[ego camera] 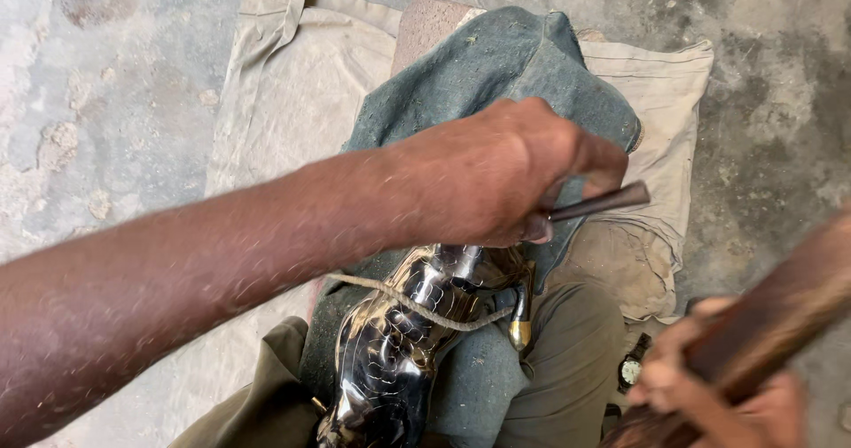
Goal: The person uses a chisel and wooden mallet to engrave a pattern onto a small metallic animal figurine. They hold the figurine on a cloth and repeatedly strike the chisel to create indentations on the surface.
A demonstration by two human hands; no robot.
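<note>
My left hand (496, 173) reaches across from the left and grips a slim dark metal chisel (603, 203) whose upper end sticks out to the right of my fingers. Below the hand lies a shiny black engraved metal piece (399, 342), tied down by a rope (417, 306) over a blue-green cloth pad (505, 67). My right hand (709, 386), low at the right, grips a brown wooden mallet (780, 311) that is blurred and raised beside the chisel.
A beige cloth (292, 93) is spread on the rough concrete floor (89, 102). A reddish stone block (425, 23) shows under the pad. My olive trouser legs (567, 359) flank the piece. A wristwatch (631, 368) lies near my right hand.
</note>
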